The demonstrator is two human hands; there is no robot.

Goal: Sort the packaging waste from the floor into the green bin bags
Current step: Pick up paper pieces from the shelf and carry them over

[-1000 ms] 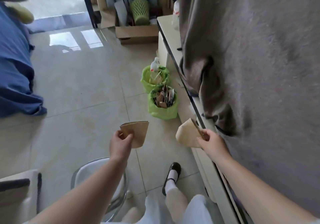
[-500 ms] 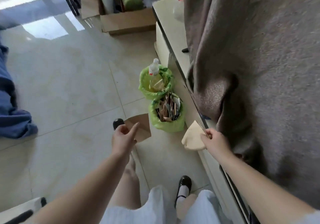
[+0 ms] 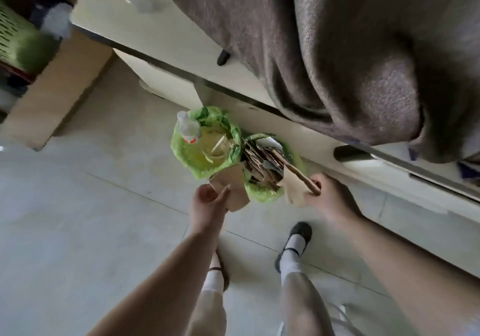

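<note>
Both green bags are sitting on the floor against the cabinet (image 3: 166, 86), touching each other. The left bag (image 3: 187, 154) is holding a plastic bottle (image 3: 187, 128) and what looks like a clear cup; the right bag (image 3: 262, 192) is bulging with upright card and paper scraps (image 3: 262, 159). So much of the sorting is looking done, and no loose waste is showing on the visible floor (image 3: 78, 218), though only part of it is in view. What is plainly left is the two pieces in hand.

The left hand (image 3: 207, 205) is pinching a brown card piece (image 3: 233, 187) between thumb and fingers, its grip closed tight on the lower edge. The piece is hanging over the seam where the two bags meet, just above their rims. The right hand (image 3: 330, 195) is gripping a pale paper piece (image 3: 294, 187) together with a brown strip (image 3: 298, 174), fingers curled round them. These are hovering at the near rim of the right bag, the strip reaching over the scraps.

Both pieces are likely going into the right bag, which is leaving little room.
</note>
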